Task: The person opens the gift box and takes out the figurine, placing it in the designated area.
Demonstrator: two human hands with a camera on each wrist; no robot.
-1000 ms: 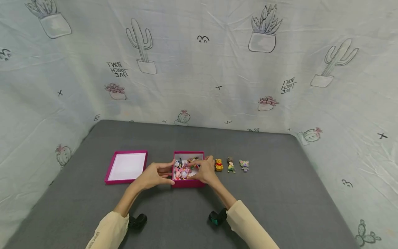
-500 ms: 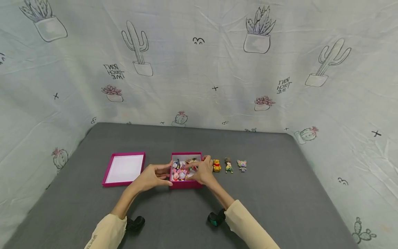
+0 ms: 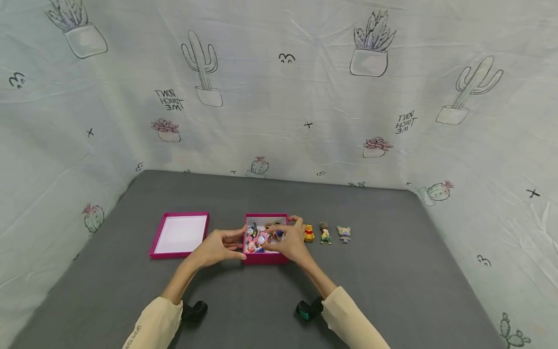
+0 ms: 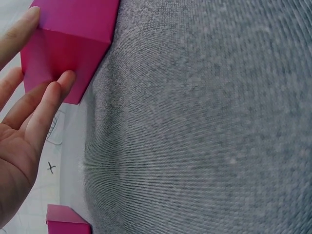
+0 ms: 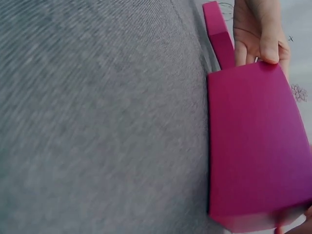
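A magenta open box holds several small cartoon figurines, pink, purple and dark. My left hand touches the box's left side with extended fingers, its thumb at the front left corner. The left wrist view shows these fingertips against the magenta side wall. Over the box's right half is my right hand, thumb and index finger spread apart above the figurines, other fingers by the right rim. Whether it touches a figurine I cannot tell. In the right wrist view the box's front face fills the right part.
Left of the box lies its magenta lid, white inside facing up. To the right stand a yellow bear figurine, a green-clothed figurine and a pale purple one in a row. A printed curtain borders the grey table.
The head view shifts slightly. My right hand moves a little to the right relative to the box, and the figurines beneath its fingers show differently. The left hand stays at the box.
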